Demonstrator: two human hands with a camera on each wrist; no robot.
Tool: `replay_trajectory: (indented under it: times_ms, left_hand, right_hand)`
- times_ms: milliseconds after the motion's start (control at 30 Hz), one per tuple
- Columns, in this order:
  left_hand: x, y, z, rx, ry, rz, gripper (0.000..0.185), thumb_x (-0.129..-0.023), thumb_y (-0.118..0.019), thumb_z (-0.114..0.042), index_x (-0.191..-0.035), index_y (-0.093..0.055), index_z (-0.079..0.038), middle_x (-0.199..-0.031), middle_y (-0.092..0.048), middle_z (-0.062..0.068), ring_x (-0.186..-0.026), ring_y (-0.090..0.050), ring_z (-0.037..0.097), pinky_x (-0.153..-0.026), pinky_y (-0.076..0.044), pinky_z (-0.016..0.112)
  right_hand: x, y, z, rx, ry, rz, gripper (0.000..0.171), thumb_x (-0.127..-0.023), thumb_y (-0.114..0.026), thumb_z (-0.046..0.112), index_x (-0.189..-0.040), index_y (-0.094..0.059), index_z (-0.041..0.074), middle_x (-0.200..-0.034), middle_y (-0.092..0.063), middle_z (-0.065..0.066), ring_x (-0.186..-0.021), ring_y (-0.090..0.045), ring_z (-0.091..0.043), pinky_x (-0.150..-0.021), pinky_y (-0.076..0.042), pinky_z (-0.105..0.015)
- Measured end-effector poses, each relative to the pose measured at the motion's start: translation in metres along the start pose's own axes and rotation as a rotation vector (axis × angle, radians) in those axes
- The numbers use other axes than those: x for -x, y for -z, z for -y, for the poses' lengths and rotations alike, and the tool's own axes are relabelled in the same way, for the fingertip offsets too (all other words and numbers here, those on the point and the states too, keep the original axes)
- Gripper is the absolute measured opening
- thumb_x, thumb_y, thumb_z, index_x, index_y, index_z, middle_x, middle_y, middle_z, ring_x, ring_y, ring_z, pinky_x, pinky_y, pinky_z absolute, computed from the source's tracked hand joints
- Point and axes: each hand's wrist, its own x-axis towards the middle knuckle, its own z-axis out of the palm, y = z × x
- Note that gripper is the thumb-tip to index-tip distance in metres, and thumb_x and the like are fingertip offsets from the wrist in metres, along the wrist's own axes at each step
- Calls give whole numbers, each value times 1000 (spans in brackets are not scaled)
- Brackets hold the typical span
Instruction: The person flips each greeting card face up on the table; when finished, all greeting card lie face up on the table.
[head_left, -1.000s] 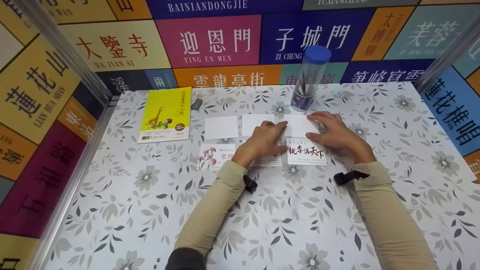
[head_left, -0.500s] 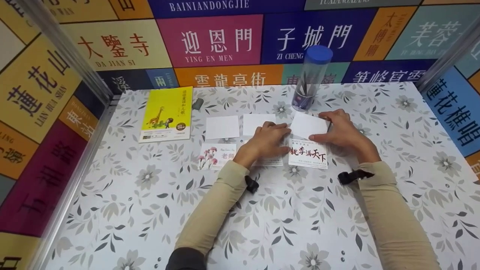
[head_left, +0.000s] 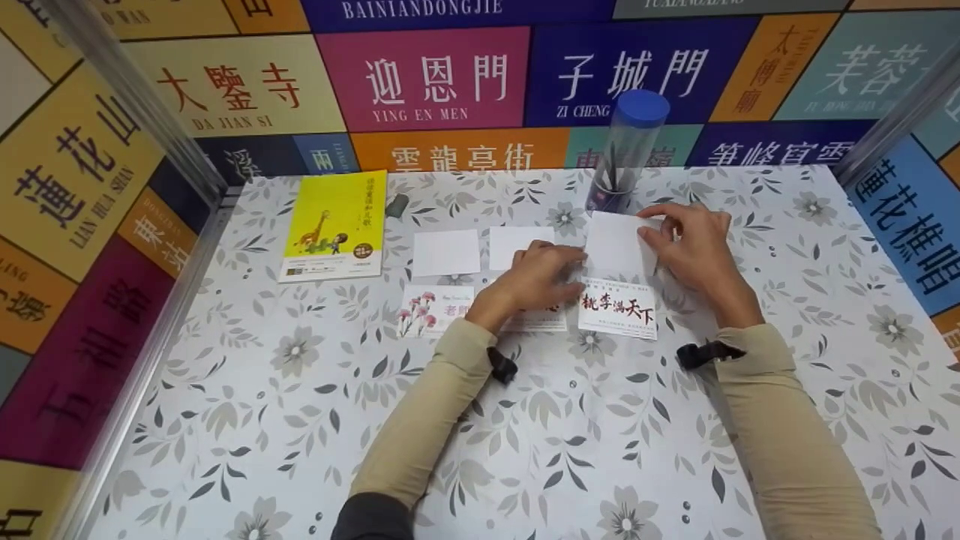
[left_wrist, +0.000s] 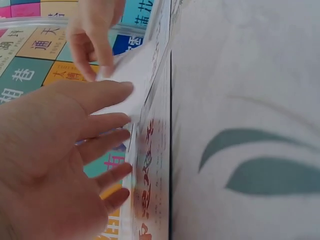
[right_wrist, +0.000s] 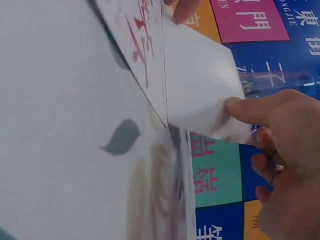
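My right hand (head_left: 690,244) pinches a blank white card (head_left: 616,244) at its upper right, thumb on the face nearest me. In the right wrist view that card (right_wrist: 200,80) tilts up off the table. Just in front of it lies a printed card with red characters (head_left: 618,311). My left hand (head_left: 536,277) reaches over the middle column of cards, fingers loosely extended, tips by the left edges of the raised card and the printed one. In the left wrist view the left hand (left_wrist: 60,145) has its fingers spread apart with nothing gripped. It partly covers a middle printed card (head_left: 536,322).
Two more white cards (head_left: 446,253) lie in the back row; a pink-flower card (head_left: 427,311) is at front left. A yellow book (head_left: 334,225) and a small grey-green piece (head_left: 397,205) lie further left. A clear tube with a blue lid (head_left: 643,109) stands behind the raised card.
My right hand has moved slightly right and lifted the white card from lying flat to tilted up. The left hand has stayed nearly in place.
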Motion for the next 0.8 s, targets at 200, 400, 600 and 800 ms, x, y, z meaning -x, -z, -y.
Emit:
replay_trajectory:
  times_ms: [200, 400, 600, 800]
  left_hand:
    - [-5, 3, 3, 229, -123, -87, 40, -105, -70, -22, -144, -69, -11, -150, -68, 5, -142, -60, 25, -124, -44, 40]
    - [-6, 3, 4, 435, -197, -147, 23, -105, -69, -14, -128, -72, -10, -135, -74, 4, -130, -68, 24, -115, -54, 39]
    - [-5, 4, 1, 479, -214, -218, 50, -105, -69, -11, -153, -55, -7, -158, -56, 13, -133, -65, 31, -110, -59, 38]
    - [-5, 8, 1, 436, -179, -328, 51, -105, -71, -11, -154, -59, -9, -144, -66, 14, -111, -73, 23, -91, -63, 28]
  right_hand:
    - [1, 5, 14, -12, -35, -47, 27, -103, -74, 43, -110, -82, 18, -89, -81, -4, -68, -60, -14, -70, -41, -22]
    - [3, 13, 19, -81, -93, 15, 35, -100, -74, 53, -101, -81, 19, -95, -83, -4, -66, -70, -17, -60, -50, -21]
    - [5, 20, 26, -196, -28, 234, 26, -103, -75, 30, -128, -76, 22, -100, -74, -5, -70, -69, -23, -57, -50, -25]
    - [3, 15, 42, -253, 130, 210, 65, -103, -76, 18, -161, -52, 33, -102, -78, -10, -74, -63, -12, -59, -42, -22]
